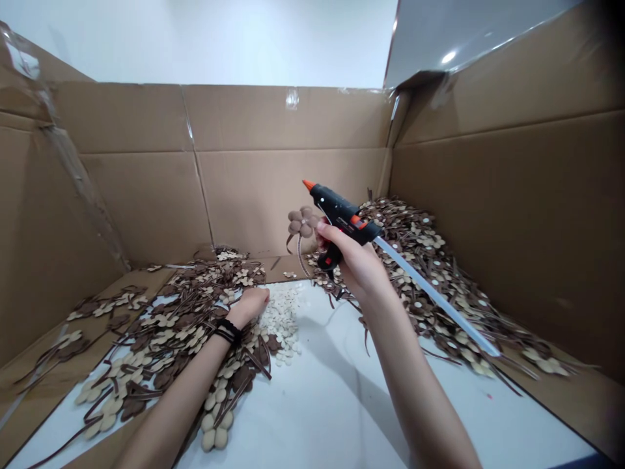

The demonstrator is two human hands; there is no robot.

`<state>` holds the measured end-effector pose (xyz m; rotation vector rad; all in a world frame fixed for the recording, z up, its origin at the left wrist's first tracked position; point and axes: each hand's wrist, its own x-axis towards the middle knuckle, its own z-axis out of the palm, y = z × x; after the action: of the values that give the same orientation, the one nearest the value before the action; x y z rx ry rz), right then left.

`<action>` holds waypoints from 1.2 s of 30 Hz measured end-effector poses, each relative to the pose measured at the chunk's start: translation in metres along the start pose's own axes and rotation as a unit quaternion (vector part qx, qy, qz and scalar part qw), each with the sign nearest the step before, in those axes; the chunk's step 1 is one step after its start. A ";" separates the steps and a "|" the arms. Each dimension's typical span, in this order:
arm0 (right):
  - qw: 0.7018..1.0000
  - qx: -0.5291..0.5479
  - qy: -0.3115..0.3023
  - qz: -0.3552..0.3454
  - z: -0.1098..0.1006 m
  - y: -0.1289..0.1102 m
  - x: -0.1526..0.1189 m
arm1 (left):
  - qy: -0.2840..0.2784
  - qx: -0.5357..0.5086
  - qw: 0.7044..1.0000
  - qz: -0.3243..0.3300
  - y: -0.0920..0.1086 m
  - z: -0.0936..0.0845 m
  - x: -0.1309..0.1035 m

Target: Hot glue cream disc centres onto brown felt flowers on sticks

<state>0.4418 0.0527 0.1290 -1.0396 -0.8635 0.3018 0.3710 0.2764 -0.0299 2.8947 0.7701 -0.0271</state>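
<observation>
My right hand (354, 257) is wrapped round a black glue gun (342, 212) with an orange tip, raised above the white board. A long pale glue stick (434, 293) sticks out of its back end. Pinched by the same hand's fingers is a brown flower (303, 222) with a dangling strip. Low over the board, my left hand (252, 302) is closed at the edge of a heap of small white discs (282, 319). Its fingertips are hidden, so whatever they hold cannot be made out.
Piles of brown and cream flowers with strips lie at the left (180, 319) and at the right (415, 247). Tall cardboard walls (293, 124) stand round the back and sides. The white board (312, 404) lies between the piles.
</observation>
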 end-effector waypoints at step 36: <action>0.994 -0.100 -0.040 -0.002 0.016 0.004 -0.011 | 0.287 -0.546 0.768 0.169 0.083 -0.141 -0.118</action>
<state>0.4228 0.0581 0.1241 -1.2174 -0.9836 0.2580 0.3069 0.1676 0.1273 1.7971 0.1455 1.0166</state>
